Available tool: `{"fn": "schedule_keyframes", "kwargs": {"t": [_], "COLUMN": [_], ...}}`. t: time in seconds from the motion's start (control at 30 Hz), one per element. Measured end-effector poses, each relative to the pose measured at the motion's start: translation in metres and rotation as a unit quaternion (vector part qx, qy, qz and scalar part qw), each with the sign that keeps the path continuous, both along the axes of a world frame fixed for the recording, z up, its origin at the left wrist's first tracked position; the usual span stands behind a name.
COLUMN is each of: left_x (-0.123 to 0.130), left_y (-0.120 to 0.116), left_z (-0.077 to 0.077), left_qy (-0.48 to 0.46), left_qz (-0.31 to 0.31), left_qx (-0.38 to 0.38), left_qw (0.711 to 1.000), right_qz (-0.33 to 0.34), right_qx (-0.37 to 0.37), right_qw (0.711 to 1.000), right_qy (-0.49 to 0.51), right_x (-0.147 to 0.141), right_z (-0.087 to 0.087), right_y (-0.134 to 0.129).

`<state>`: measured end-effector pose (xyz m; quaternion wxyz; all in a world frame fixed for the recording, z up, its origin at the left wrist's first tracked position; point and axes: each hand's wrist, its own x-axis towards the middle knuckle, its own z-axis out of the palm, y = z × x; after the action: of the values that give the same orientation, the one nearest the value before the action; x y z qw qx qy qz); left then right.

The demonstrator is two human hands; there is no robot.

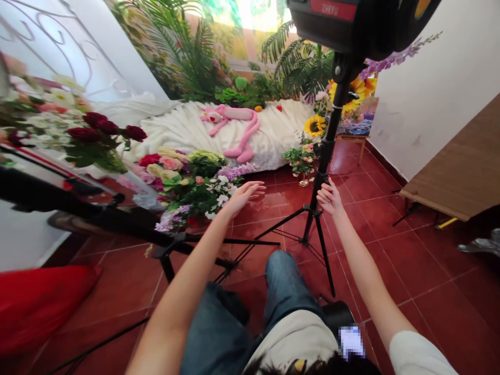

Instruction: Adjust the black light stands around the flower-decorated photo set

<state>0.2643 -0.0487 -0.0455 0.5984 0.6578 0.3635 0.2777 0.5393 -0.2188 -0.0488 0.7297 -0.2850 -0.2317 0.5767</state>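
Note:
A black light stand [333, 122] rises in front of me on spread tripod legs, with a large studio light [344, 23] on top, cut off by the upper edge. My right hand [330, 198] is at the lower pole, its fingers curled against the stand near a collar; the part under the fingers is hidden. My left hand [247, 196] hangs in the air left of the pole, fingers stretched out, holding nothing. Behind it are bunches of artificial flowers [199, 177]. A second black stand [144, 224] slants past my left forearm.
A pink plush toy [238, 114] lies on a white draped cloth [179, 125], with palm fronds [191, 57] behind. Sunflowers [314, 125] stand beyond the pole. On the right is a brown board [461, 156]; red fabric [42, 302] lies at left. Tripod legs cross the red tiles [383, 260].

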Motion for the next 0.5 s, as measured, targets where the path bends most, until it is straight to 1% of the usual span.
{"fn": "schedule_keyframes", "kwargs": {"t": [0.03,0.13,0.2,0.27,0.33,0.4,0.43,0.5], "left_x": [-0.028,-0.108,-0.155,-0.194,-0.224,-0.246,-0.254,-0.265], "left_y": [0.006,0.017,0.016,0.009,0.001,-0.006,-0.008,-0.009], "left_z": [0.001,0.005,0.011,0.019,0.026,0.031,0.032,0.033], "left_qy": [0.014,0.041,0.052,0.056,0.052,0.067,0.084,0.109], "left_qz": [0.027,0.14,0.2,0.24,0.27,0.313,0.348,0.44], "left_qx": [0.001,0.008,0.018,0.03,0.044,0.069,0.089,0.145], "left_qw": [1.0,0.989,0.978,0.969,0.96,0.945,0.93,0.88], "right_qz": [0.0,-0.013,-0.03,-0.06,-0.096,-0.123,-0.132,-0.147], "right_qx": [0.002,0.011,0.02,0.016,0.004,-0.003,-0.002,0.008], "right_qw": [1.0,0.999,0.997,0.99,0.975,0.959,0.953,0.949], "right_qy": [-0.006,-0.038,-0.073,-0.129,-0.199,-0.256,-0.273,-0.28], "right_x": [0.001,0.002,0.001,-0.001,-0.004,-0.006,-0.007,-0.007], "right_z": [-0.001,-0.003,-0.003,-0.002,-0.001,0.0,0.0,-0.001], "right_y": [0.0,-0.001,-0.002,-0.003,-0.004,-0.003,-0.003,-0.002]}}
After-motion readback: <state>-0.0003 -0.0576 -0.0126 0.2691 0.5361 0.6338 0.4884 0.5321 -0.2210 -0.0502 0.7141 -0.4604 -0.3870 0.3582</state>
